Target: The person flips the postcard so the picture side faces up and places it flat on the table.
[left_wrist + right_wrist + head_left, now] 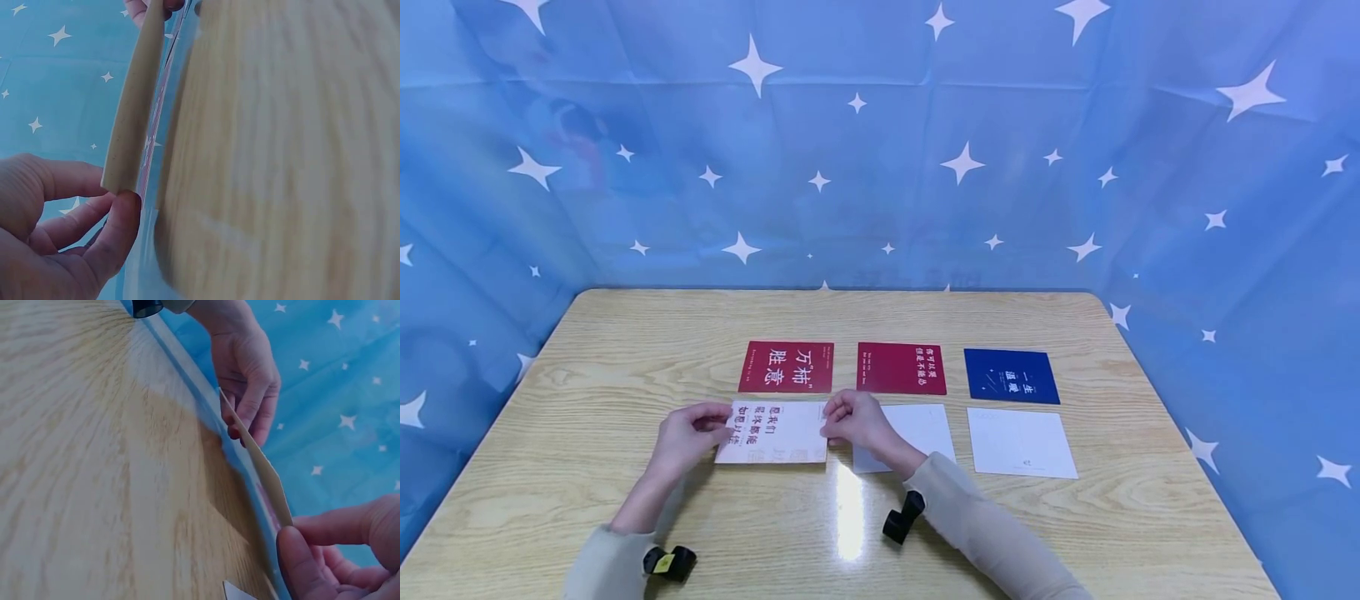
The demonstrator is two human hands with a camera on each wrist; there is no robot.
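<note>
Head view: five cards lie flat on the table and a sixth, the pale card (pixel 801 429), is in the person's hands, so the layout looks nearly complete, with only this one not yet down. The far row holds a left red card (pixel 786 367), a middle red card (pixel 901 368) and a blue card (pixel 1011 375); the near row holds a middle white card (pixel 917 421), partly hidden by the right arm, and a right white card (pixel 1022 442). The pale card hangs over the near row's left end, just in front of the left red card, apart from the wood as the wrist views show. The left hand (pixel 688 437) pinches one short edge between thumb and fingers; the right hand (pixel 857 423) pinches the opposite one.

The cards are thin, oblong and crisp-cornered. The pale card bears dark lettering above, while its underside looks tan and bows slightly (springy stock, I would judge). The table (pixel 587 400) has streaky wood grain, rounded far corners and a sheen that throws back a bright glare. Behind it, the blue backdrop (pixel 880 200) is creased cloth with white stars.
</note>
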